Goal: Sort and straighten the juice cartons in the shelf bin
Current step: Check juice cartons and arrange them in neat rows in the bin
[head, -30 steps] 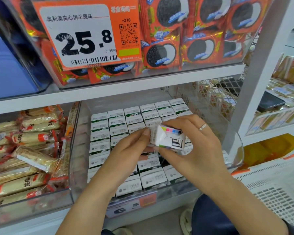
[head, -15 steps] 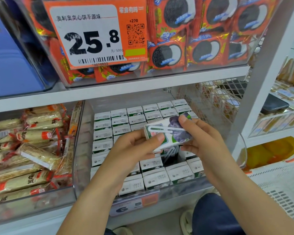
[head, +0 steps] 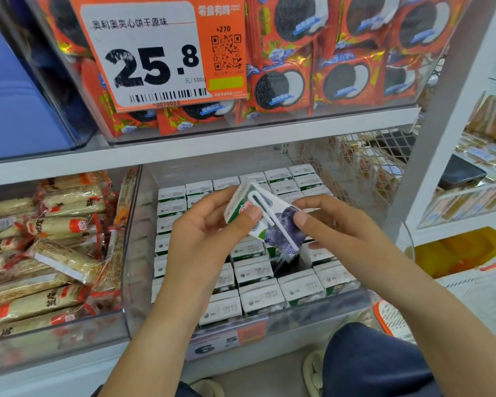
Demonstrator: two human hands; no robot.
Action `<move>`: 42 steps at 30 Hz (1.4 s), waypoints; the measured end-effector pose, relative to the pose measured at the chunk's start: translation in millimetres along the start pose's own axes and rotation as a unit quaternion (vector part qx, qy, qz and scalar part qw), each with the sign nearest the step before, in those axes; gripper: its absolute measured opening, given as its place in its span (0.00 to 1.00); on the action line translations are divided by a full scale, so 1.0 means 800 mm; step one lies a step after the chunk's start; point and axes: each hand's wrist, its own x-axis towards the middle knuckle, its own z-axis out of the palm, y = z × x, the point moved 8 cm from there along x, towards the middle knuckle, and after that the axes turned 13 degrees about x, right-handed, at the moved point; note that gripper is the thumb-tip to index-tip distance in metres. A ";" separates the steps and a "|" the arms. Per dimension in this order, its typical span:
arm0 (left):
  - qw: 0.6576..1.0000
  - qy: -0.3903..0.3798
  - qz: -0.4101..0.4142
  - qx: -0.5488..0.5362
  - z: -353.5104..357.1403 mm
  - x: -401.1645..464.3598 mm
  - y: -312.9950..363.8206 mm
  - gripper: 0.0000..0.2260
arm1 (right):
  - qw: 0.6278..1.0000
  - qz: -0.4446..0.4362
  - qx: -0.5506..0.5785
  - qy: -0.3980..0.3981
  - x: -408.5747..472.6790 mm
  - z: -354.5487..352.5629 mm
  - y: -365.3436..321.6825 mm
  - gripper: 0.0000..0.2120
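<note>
A small green and white juice carton with a blueberry picture and a white straw on its side is tilted above the clear shelf bin. My left hand grips its upper left end and my right hand holds its lower right end. Below them several white-topped cartons stand upright in tight rows. A dark gap shows among the rows just under the held carton.
Left of the bin lie wrapped cake bars. An upper shelf holds red cookie packs behind an orange price tag. A white shelf post stands to the right, and a wire mesh basket sits behind the bin.
The carton has been turned from showing its barcode face to its blueberry side and tipped lower end down toward the gap. Both hands have stayed on it.
</note>
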 end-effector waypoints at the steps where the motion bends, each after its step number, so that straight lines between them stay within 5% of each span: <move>1: 0.999 0.008 0.019 0.034 0.002 -0.001 0.004 0.18 | 0.994 -0.025 -0.103 -0.002 -0.002 -0.007 -0.004 0.20; 3: 0.994 0.015 0.045 0.094 0.009 -0.004 0.006 0.15 | 0.942 -0.059 -0.331 -0.004 -0.006 -0.019 -0.008 0.20; 5: 0.990 0.016 0.046 0.134 0.014 -0.005 0.000 0.15 | 0.899 -0.047 -0.434 -0.021 -0.010 -0.026 -0.001 0.19; 14: 0.963 -0.028 0.049 0.262 0.040 -0.007 -0.014 0.16 | 0.897 -0.050 -0.435 -0.056 -0.020 -0.035 0.017 0.16; 22: 0.869 -0.076 0.086 0.482 0.067 -0.008 -0.032 0.17 | 0.881 -0.063 -0.467 -0.048 -0.014 -0.033 0.024 0.15; 33: 0.830 -0.170 0.113 0.519 0.079 -0.018 -0.027 0.11 | 0.879 -0.068 -0.471 -0.038 -0.014 -0.031 0.026 0.15; 36: 0.795 -0.231 0.108 0.551 0.085 -0.027 -0.030 0.15 | 0.877 -0.071 -0.474 -0.039 -0.016 -0.031 0.027 0.16; 42: 0.727 -0.238 0.146 0.627 0.092 -0.024 -0.024 0.20 | 0.872 -0.081 -0.482 -0.030 -0.016 -0.029 0.028 0.15</move>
